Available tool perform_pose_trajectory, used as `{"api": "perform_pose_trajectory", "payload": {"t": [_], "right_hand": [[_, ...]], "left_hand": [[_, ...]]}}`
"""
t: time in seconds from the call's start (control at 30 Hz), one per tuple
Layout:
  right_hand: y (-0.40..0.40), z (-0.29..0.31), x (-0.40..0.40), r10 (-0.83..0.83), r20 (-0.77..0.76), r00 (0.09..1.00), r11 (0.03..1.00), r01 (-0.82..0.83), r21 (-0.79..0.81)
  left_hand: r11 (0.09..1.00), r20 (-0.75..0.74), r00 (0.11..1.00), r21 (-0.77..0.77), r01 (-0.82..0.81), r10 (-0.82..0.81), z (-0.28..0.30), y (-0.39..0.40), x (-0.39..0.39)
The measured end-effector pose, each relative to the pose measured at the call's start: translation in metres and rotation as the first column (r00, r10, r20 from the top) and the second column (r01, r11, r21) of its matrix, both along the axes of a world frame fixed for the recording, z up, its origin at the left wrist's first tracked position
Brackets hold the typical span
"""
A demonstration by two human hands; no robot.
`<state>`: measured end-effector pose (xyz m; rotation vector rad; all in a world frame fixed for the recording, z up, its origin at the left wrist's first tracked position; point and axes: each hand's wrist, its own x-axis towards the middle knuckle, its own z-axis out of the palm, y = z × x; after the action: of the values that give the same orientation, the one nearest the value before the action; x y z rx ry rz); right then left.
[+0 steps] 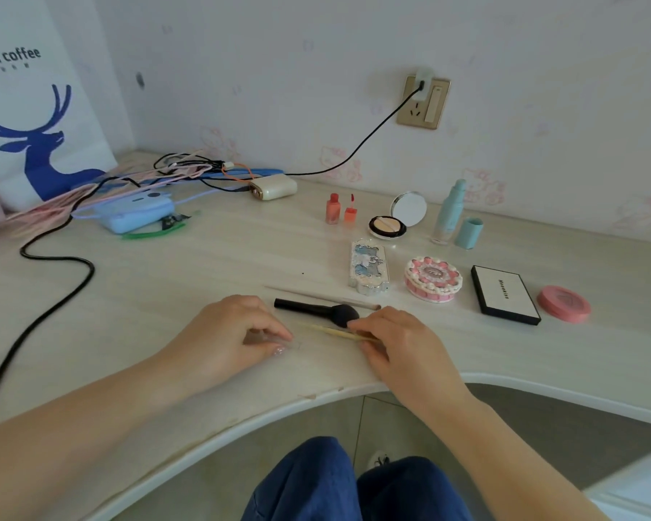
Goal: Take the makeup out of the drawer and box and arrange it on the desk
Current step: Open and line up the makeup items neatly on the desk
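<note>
R hand (399,344) pinches a thin yellow stick (339,332) flat on the desk (203,272), near edge, just near of the black brush (316,309). L hand (234,332) fingers curl on a small clear piece (275,342), can't tell what. Other makeup sits far right: compact (395,218), black palette (504,294).

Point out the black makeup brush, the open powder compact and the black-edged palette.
black makeup brush (309,307), head view, on the handle.
open powder compact (387,225), head view, on the powder pan.
black-edged palette (504,294), head view, on the white lid.

Bare forearms, no sleeves; blue denim trousers (316,479); pale glossy nail polish.
</note>
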<state>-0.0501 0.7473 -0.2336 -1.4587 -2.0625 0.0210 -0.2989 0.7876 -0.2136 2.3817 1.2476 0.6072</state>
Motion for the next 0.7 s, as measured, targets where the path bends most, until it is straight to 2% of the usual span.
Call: {"api": "perform_pose_trajectory", "payload": {"t": [0.27,0.5,0.7], "right_hand": [[0.007,-0.001,-0.019,0.047,-0.017,0.999,0.999,-0.047,0.019],[-0.006,-0.001,0.012,-0.026,-0.030,0.999,0.998,0.024,-0.065],[-0.004,0.002,0.011,-0.081,-0.115,0.990,0.990,0.066,-0.127]], "left_hand": [[1.000,-0.047,0.999,-0.004,0.011,-0.011,-0.005,-0.001,-0.003],[0.997,-0.022,0.997,-0.026,-0.070,0.070,-0.004,0.000,-0.012],[0.996,0.004,0.996,-0.031,-0.084,0.085,-0.004,0.003,-0.007]]}}
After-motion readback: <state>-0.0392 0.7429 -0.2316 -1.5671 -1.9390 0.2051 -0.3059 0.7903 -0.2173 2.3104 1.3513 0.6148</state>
